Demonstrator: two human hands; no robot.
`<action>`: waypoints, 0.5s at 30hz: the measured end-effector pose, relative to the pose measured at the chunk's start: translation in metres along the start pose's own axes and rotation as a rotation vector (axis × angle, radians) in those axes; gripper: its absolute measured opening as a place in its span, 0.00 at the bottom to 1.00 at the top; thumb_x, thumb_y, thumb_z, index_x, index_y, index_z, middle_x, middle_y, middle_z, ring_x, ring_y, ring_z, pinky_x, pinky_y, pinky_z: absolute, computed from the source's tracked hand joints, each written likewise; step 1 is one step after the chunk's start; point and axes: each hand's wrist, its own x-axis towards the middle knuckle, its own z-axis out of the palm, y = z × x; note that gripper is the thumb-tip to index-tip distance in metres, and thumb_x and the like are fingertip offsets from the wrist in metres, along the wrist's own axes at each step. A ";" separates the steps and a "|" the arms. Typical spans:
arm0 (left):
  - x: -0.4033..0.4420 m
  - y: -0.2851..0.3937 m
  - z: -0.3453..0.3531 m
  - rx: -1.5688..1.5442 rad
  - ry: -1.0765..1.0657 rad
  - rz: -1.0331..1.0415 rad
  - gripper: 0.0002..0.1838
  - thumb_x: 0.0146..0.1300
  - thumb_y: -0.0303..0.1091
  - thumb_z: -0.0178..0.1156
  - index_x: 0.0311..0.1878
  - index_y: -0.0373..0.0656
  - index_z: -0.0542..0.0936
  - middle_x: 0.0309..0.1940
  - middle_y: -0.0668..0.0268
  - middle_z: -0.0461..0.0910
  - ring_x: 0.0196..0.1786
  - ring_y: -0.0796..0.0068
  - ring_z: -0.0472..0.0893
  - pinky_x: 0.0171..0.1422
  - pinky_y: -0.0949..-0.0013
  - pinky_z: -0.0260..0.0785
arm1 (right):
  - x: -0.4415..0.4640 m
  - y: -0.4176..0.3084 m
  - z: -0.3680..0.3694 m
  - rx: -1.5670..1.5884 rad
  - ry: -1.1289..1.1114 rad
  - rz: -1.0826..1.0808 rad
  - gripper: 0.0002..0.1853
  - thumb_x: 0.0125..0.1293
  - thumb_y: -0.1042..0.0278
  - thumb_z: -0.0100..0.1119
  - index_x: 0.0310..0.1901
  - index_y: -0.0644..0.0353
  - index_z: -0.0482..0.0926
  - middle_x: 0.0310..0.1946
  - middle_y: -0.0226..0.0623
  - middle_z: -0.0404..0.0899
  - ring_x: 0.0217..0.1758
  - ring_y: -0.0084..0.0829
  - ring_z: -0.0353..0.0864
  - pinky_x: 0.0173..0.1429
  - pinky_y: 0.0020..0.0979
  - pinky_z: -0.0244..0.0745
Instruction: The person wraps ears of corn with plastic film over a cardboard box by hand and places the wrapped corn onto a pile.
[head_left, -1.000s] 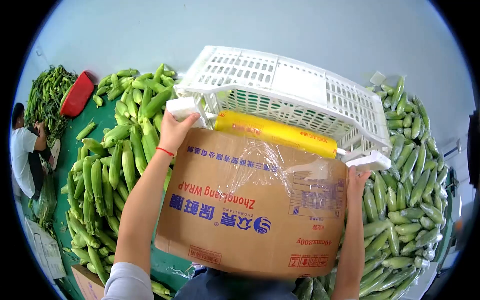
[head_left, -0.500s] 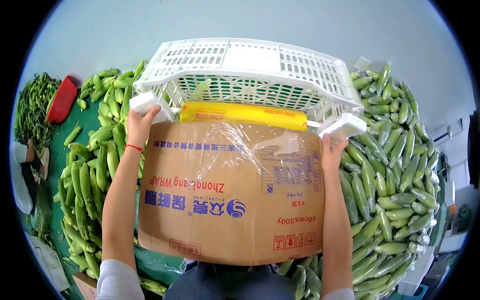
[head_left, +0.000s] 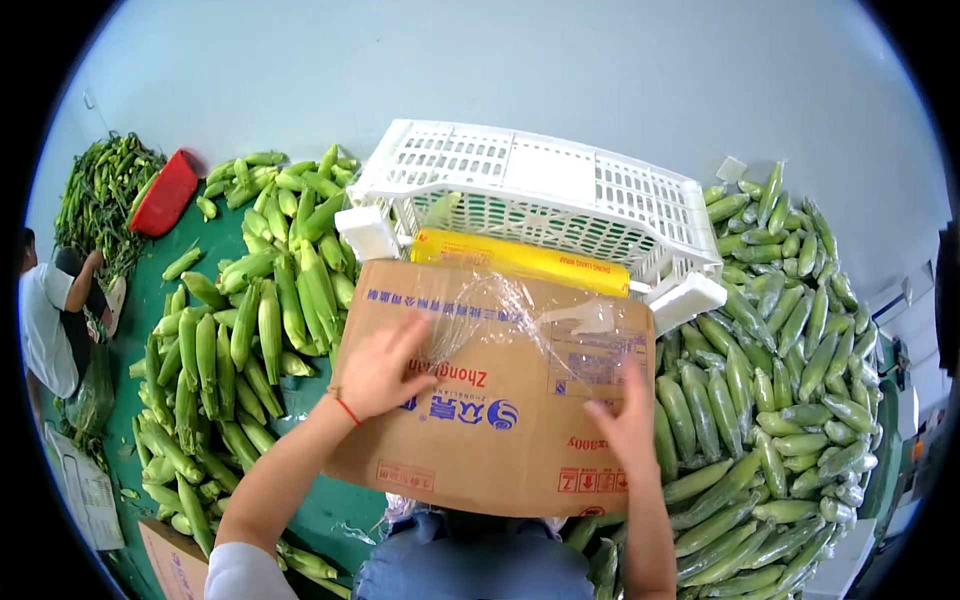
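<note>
A brown cardboard box (head_left: 500, 340) with Zhongliang Wrap printing, upside down to me, sits in front of me with clear film wrinkled over its far part. My left hand (head_left: 385, 368) is over the box's left side, empty, fingers spread. Over the right side is my right hand (head_left: 628, 415), also empty, thumb apart from the fingers. Whether either palm touches the cardboard I cannot tell. Behind the box lies a yellow roll of cling wrap (head_left: 520, 262), its ends running to a left white block (head_left: 368, 233) and a right white block (head_left: 687, 300).
A white plastic crate (head_left: 550, 175) stands behind the roll. Unwrapped corn (head_left: 265, 330) is heaped left on the green surface (head_left: 340, 510), film-wrapped corn (head_left: 780, 400) right. A red basin (head_left: 165, 195) and a person (head_left: 50, 325) are at far left.
Both hands have left the white blocks and come back over the box, fingers opening out. The view has shifted, so the crate and box appear lower and further right.
</note>
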 end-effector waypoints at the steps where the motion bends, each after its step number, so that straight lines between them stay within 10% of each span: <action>1: -0.003 -0.004 0.010 -0.049 -0.006 -0.033 0.27 0.59 0.36 0.66 0.61 0.41 0.72 0.51 0.54 0.78 0.54 0.53 0.77 0.62 0.56 0.68 | -0.003 0.000 0.006 -0.022 -0.023 -0.016 0.26 0.61 0.69 0.65 0.60 0.65 0.71 0.63 0.48 0.71 0.69 0.48 0.66 0.73 0.43 0.59; 7: 0.023 -0.029 0.036 -0.029 0.026 0.021 0.06 0.62 0.28 0.58 0.42 0.42 0.75 0.42 0.56 0.80 0.47 0.53 0.78 0.51 0.57 0.72 | 0.050 0.007 0.032 -0.271 0.125 -0.423 0.05 0.66 0.71 0.60 0.39 0.63 0.78 0.47 0.40 0.81 0.51 0.42 0.77 0.56 0.37 0.73; 10: 0.005 -0.017 0.017 -0.190 0.012 -0.054 0.03 0.62 0.25 0.56 0.37 0.42 0.72 0.36 0.55 0.79 0.42 0.52 0.79 0.46 0.54 0.73 | 0.023 0.009 0.023 0.318 -0.039 0.151 0.05 0.71 0.71 0.55 0.43 0.63 0.76 0.41 0.38 0.81 0.43 0.32 0.79 0.52 0.32 0.74; 15: -0.082 -0.014 -0.044 -0.117 0.056 -0.055 0.05 0.56 0.27 0.56 0.35 0.41 0.70 0.26 0.56 0.73 0.33 0.50 0.76 0.36 0.54 0.70 | -0.062 0.006 -0.022 0.457 -0.128 0.159 0.04 0.74 0.73 0.48 0.45 0.63 0.72 0.34 0.33 0.77 0.38 0.23 0.76 0.47 0.27 0.73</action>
